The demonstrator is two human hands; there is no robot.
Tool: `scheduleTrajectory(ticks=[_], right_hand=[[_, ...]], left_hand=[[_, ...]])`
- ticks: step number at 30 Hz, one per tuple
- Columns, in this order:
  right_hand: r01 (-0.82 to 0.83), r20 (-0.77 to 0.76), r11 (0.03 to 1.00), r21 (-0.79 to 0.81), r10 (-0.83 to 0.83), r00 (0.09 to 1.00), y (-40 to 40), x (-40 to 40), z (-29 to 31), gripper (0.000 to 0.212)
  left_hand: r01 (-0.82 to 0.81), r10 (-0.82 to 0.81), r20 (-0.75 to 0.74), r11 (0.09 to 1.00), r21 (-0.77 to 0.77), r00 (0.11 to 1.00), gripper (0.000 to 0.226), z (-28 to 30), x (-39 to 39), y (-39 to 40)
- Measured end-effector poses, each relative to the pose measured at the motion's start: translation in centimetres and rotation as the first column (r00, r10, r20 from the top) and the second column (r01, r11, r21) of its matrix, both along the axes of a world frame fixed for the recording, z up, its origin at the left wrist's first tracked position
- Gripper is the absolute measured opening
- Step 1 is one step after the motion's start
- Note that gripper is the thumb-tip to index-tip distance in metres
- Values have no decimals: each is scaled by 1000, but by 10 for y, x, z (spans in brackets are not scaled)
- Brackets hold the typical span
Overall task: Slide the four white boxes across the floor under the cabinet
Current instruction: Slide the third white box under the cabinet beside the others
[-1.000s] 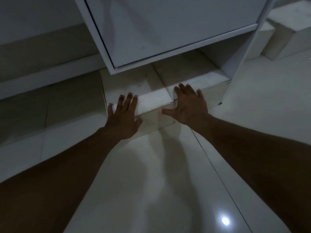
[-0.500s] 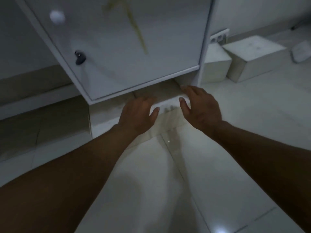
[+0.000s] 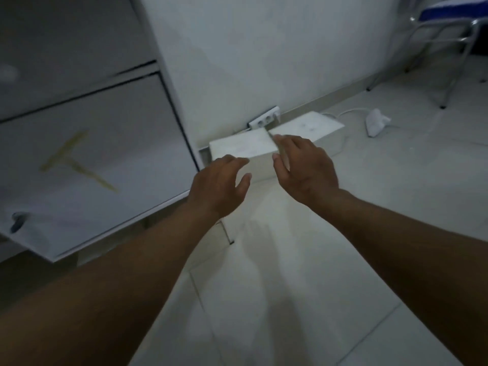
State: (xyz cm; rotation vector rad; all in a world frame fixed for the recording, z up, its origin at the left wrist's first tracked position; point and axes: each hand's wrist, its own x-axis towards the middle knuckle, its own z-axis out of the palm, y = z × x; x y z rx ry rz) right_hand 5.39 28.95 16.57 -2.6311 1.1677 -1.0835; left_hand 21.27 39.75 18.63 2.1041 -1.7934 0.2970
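Note:
Two white boxes stand on the floor by the wall, right of the white cabinet (image 3: 87,143). The nearer box (image 3: 241,146) sits against the cabinet's side; the farther box (image 3: 309,126) is behind it to the right. My left hand (image 3: 219,183) hovers with fingers apart just in front of the nearer box, holding nothing. My right hand (image 3: 303,165) is spread over that box's right edge; I cannot tell whether it touches. The gap under the cabinet (image 3: 111,236) is dark, and any boxes there are hidden.
A white power strip (image 3: 264,120) lies against the wall behind the boxes, with a cable and a white adapter (image 3: 375,122) on the floor to the right. A metal-legged chair (image 3: 449,35) stands at the far right. Pale floor tiles (image 3: 277,286) stretch toward me.
My view has swung right, away from the boxes under the cabinet. Both hands left those boxes and moved up and right to the nearer box beside the cabinet.

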Motion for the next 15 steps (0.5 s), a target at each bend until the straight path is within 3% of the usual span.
scheduleTrajectory(ticks=[7, 15], right_hand=[[92, 15, 996, 18, -92, 996, -58, -76, 18, 45], [204, 5, 975, 90, -205, 979, -138, -122, 6, 45]], left_hand=[[16, -16, -2, 1000, -16, 1000, 44, 32, -54, -78], [68, -68, -31, 998, -2, 997, 43, 16, -88, -178]])
